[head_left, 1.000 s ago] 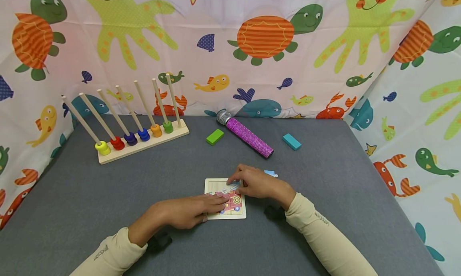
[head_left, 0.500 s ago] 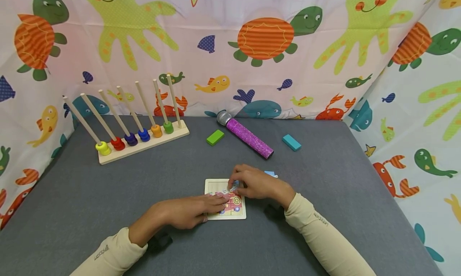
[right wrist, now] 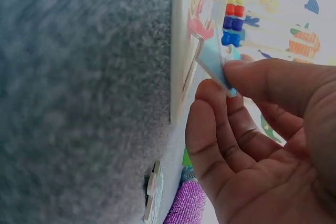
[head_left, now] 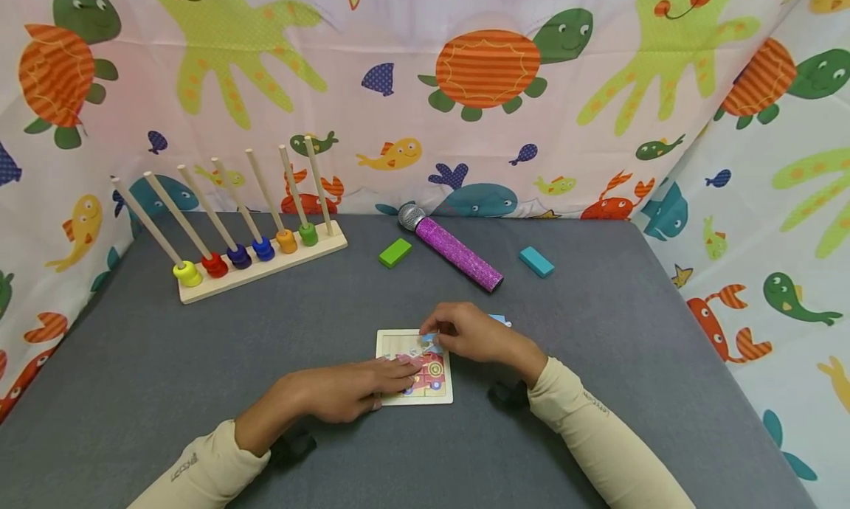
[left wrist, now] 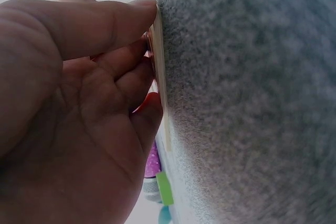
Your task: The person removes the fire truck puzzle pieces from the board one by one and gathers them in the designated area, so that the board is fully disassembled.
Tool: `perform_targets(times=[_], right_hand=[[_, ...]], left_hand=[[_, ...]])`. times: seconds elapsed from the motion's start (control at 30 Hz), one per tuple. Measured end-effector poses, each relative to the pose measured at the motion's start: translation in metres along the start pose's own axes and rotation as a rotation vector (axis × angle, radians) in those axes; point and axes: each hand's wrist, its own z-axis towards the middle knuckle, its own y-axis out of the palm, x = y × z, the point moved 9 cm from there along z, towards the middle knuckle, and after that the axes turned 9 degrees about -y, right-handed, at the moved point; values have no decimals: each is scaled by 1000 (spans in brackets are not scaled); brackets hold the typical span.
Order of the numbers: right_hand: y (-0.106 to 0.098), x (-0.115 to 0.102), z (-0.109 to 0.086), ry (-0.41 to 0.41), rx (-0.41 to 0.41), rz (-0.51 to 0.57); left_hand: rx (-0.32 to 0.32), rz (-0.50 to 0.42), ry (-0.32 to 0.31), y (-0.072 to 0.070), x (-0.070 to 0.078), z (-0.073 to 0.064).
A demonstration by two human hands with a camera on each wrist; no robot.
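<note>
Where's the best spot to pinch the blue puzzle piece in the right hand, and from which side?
Probably by its raised edge, from above and the right, as the right hand does. The blue puzzle piece is thin and tilted, so a pinch fits both faces there, leaving its lower edge free toward the puzzle board.

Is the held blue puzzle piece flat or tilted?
Tilted: the right hand pinches the puzzle piece, its held end raised off the puzzle board.
</note>
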Motion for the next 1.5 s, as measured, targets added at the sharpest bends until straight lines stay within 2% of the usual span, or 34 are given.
perform_targets(times=[0.2,0.33,0.5,0.77,1.0,1.2,1.5], right_hand=[[0,2,-3,40,-6,79],[-9,5,-7,64,47,64],[-23,11,-16,94,95,43],[-47,23,-39,145,173,0],[-64,29,-58,194,196,-22],[-79,38,-78,177,272,-29],[-87,59,-100,216,245,-56]], left_hand=[[16,18,7,-1,3,-2],[34,50,24,-2,7,-3],[34,46,18,-2,6,-2],[53,45,19,-3,5,0],[50,47,5,-3,6,2],[55,49,8,0,3,1],[63,28,34,-2,5,-2]])
